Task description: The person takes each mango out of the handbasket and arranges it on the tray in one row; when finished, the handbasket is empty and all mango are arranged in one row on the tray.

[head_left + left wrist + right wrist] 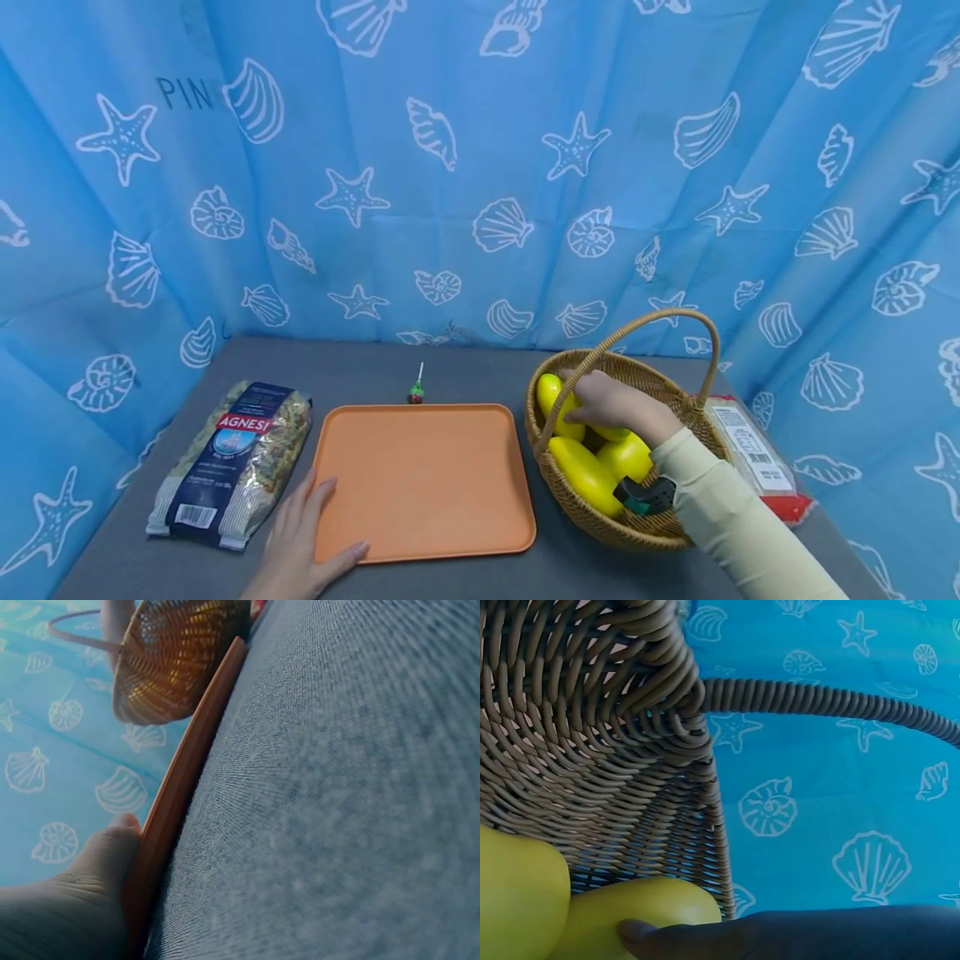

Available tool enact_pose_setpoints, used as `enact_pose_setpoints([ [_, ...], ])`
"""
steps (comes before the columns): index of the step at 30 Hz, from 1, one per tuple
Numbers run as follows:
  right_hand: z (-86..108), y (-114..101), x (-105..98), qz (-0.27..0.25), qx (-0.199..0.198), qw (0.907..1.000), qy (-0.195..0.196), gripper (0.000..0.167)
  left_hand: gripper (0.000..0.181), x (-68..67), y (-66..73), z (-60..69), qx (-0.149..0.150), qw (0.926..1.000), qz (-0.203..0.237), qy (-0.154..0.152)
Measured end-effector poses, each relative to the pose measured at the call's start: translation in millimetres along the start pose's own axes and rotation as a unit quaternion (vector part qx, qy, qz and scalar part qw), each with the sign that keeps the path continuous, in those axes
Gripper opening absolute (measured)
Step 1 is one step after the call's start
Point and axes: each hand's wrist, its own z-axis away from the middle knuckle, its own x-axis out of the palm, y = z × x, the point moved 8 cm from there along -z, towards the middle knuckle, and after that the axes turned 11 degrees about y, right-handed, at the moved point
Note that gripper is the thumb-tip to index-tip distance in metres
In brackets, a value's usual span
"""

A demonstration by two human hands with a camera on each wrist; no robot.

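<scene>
My left hand point(296, 533) rests on the near left corner of an orange tray point(423, 483), its fingers fairly straight along the left side. The thumb point(112, 851) touches the rim in the left wrist view. To the right stands a wicker basket point(570, 508) with an arched handle, holding several smooth yellow fruits that look like mangoes. Inside it my right hand point(611, 400) grips a yellow mango point(550, 390) at the far left. The right wrist view shows a fingertip point(637, 931) against a mango point(649, 896); the other fingers are hidden there.
A bag of Agnesi pasta point(232, 467) lies left of the tray. A small green-and-red lollipop point(416, 390) lies beyond the tray's far edge. Right of the basket is a clear package with a white label point(753, 446). A blue shell-print curtain point(465, 192) hangs behind.
</scene>
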Motion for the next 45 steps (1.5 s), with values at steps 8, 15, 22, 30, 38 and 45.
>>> enact_pose_setpoints([
  [8, -2.6, 3.2, 4.5, 0.021, 0.014, 0.9996, 0.011, 0.075, 0.106, -3.2, 2.2, 0.5, 0.005, 0.9999, -0.003, 0.012],
  [15, -1.8, 2.9, 2.8, 0.020, 0.000, 0.9992, 0.035, 0.074, 0.107, -2.5, 2.3, 0.8, 0.008, 0.9996, 0.002, 0.025],
  [22, 4.8, 0.4, -6.4, 0.002, -0.011, 0.9982, 0.059, 0.076, 0.108, -3.7, 2.8, 1.2, 0.009, 0.9991, 0.005, 0.042],
  [30, 14.2, -5.8, -14.0, -0.059, -0.029, 0.9943, 0.084, 0.073, 0.106, -3.8, 1.5, 1.5, 0.010, 0.9991, 0.004, 0.041],
  [38, 23.0, -7.5, -24.3, -0.130, -0.030, 0.9854, 0.106, 0.071, 0.103, -5.0, 2.4, 0.3, 0.015, 0.9987, -0.002, 0.049],
  [45, 34.7, -3.3, -31.5, -0.161, -0.010, 0.9801, 0.116, 0.079, 0.105, -1.2, -0.9, -0.2, -0.001, 0.9995, 0.000, 0.031],
])
